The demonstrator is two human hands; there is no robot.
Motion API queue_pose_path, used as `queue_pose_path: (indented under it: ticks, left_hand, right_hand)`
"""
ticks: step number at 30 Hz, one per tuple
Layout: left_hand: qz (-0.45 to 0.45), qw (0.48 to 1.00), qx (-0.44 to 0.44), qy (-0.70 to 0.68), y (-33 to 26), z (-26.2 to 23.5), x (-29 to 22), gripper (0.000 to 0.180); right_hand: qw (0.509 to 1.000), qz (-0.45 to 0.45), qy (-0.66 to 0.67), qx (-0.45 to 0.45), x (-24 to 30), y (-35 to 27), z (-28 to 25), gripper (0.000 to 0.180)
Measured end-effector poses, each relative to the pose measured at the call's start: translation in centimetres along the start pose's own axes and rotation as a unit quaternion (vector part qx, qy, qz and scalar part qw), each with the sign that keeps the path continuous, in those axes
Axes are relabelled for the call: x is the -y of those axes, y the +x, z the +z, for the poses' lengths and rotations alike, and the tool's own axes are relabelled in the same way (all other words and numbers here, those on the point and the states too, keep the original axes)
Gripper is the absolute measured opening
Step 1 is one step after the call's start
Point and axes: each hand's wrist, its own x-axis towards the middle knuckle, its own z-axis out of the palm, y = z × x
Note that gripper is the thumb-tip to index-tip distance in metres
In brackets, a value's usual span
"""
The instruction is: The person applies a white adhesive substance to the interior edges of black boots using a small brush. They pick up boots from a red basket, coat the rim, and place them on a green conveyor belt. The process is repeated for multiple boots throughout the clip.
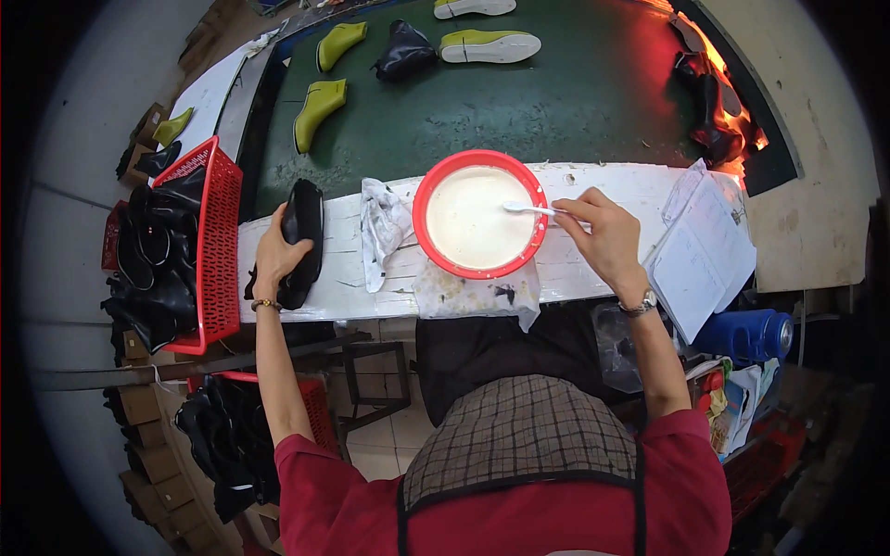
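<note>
Head view: left hand (271, 255) is closed around a black shoe upper (301, 241) at centre-left of the frame, resting it on the white plank surface (612, 185). The upper's long axis runs roughly top-to-bottom in the frame, toe end up. Material looks like glossy, soft leather or synthetic, and floppy.

Right hand (604, 236) sits right of centre, fingers pinched on a white brush handle (533, 209). The handle lies near-horizontal, its tip pointing left into the red bowl (436, 181). The bowl is round, plastic, filled with an opaque, smooth cream-white liquid.

Key relation: the bowl sits between the two hands; the upper is left of it, a crumpled stained rag (382, 227) in between. The right hand is nearer the bowl, the left is already on the upper.

Red mesh basket (218, 241) at the left edge holds more black uppers. Green belt (556, 102) above the surface carries yellow-green boots (320, 111). Open notebook (705, 250) at right.
</note>
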Motion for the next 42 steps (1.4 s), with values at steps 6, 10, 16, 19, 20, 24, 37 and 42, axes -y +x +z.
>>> queue_pose_path:
  ticks: [6, 10, 16, 19, 20, 24, 37, 42]
  left_hand:
    - [-0.031, 0.969, -0.057, -0.239, -4.3, -4.8, -8.5, 0.032]
    - [-0.05, 0.926, 0.067, -0.368, -7.7, -5.7, -14.3, 0.025]
    - [-0.039, 0.882, 0.193, -0.428, -9.0, -4.5, -16.9, 0.026]
    - [-0.056, 0.842, 0.264, -0.468, -9.1, -3.9, -18.5, 0.028]
    - [-0.062, 0.827, 0.287, -0.48, -9.1, -3.7, -18.9, 0.028]
    - [-0.076, 0.794, 0.36, -0.484, -9.3, -3.1, -20.2, 0.032]
    - [-0.051, 0.819, 0.106, -0.561, -9.8, -4.6, -20.7, 0.026]
    - [-0.039, 0.811, 0.179, -0.555, -9.2, -4.8, -20.3, 0.027]
  right_hand:
    - [0.988, -0.103, -0.119, 0.007, 0.8, 0.6, 0.7, 0.015]
    - [0.999, -0.046, -0.012, -0.002, 1.2, 0.7, -0.3, 0.018]
    - [0.991, 0.004, 0.136, 0.016, -0.1, 1.2, -0.4, 0.014]
    - [0.97, -0.086, 0.227, -0.013, 0.5, 3.1, -1.4, 0.013]
    - [0.96, -0.128, 0.249, -0.015, 1.3, 3.6, -1.7, 0.013]
    - [0.948, -0.211, 0.235, 0.038, 4.0, 4.9, -2.8, 0.014]
    - [0.957, -0.167, 0.235, 0.009, 4.5, 2.7, -0.9, 0.019]
    - [0.954, -0.153, 0.255, 0.029, 4.0, 3.9, -0.8, 0.015]
